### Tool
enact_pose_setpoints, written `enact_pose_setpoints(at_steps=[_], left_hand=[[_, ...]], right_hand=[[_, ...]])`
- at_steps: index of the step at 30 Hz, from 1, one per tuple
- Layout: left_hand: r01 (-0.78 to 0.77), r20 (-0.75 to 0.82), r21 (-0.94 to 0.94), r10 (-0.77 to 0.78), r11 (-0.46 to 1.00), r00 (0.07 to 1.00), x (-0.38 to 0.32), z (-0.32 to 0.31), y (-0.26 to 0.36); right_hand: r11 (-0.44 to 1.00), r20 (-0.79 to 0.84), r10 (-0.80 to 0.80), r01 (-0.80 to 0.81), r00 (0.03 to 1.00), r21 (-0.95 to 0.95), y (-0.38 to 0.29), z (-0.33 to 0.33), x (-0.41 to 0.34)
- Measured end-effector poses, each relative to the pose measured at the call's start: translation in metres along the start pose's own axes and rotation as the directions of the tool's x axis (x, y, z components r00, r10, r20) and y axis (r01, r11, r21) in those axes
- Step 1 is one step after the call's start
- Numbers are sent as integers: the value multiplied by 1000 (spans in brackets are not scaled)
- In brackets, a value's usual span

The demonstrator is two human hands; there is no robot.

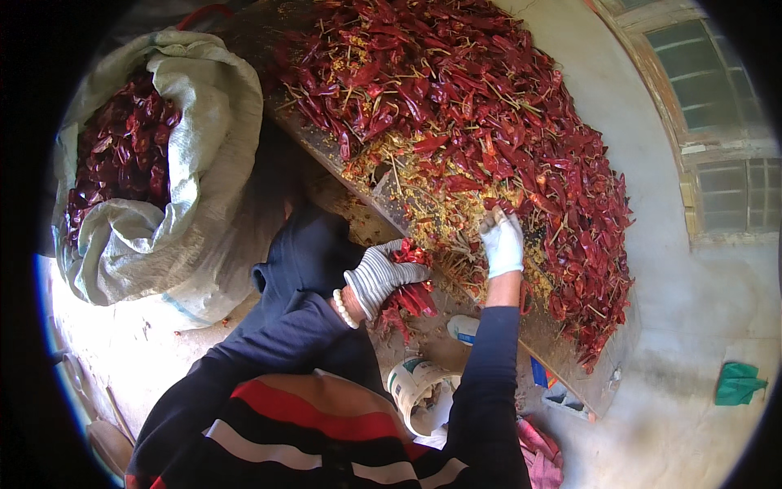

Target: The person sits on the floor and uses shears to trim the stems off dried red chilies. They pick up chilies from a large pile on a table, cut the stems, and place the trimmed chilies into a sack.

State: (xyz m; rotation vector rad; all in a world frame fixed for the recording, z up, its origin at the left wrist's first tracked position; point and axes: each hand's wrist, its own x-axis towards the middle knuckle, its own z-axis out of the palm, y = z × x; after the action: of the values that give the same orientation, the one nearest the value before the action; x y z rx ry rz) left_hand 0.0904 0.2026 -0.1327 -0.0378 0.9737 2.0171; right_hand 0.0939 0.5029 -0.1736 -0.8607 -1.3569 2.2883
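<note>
My left hand (385,272), in a striped grey-and-white glove, holds a bunch of dried red chili peppers (415,296) above the front edge of a low table. A white glove with soiled fingertips covers my right hand (502,241). Its bent fingers pinch a dried red chili pepper (500,205) over the table. Beyond both hands spreads a large heap of dried red chili peppers (464,116), many with stems. Loose yellow seeds and stem bits (449,223) lie between the heap and my hands.
A white woven sack (211,122) with rolled-down rim, full of red chili peppers (125,147), stands at left. Below the table edge are a white bucket (403,391) with scraps inside and a white container (463,329). A wall with windows (690,73) bounds the right side.
</note>
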Motion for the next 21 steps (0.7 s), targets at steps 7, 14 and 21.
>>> enact_pose_setpoints(at_steps=[7, 14, 21], left_hand=[[91, -12, -6, -91, 996, 996, 0, 2, -6], [17, 70, 15, -18, 1000, 997, 4, -7, -15], [-218, 205, -5, 214, 976, 955, 1, -16, -18]], right_hand=[[990, 224, -95, 68, 970, 124, 19, 41, -86], [472, 543, -559, 779, 626, -413, 28, 77, -140], [225, 732, -416, 841, 539, -491, 5, 87, -150]])
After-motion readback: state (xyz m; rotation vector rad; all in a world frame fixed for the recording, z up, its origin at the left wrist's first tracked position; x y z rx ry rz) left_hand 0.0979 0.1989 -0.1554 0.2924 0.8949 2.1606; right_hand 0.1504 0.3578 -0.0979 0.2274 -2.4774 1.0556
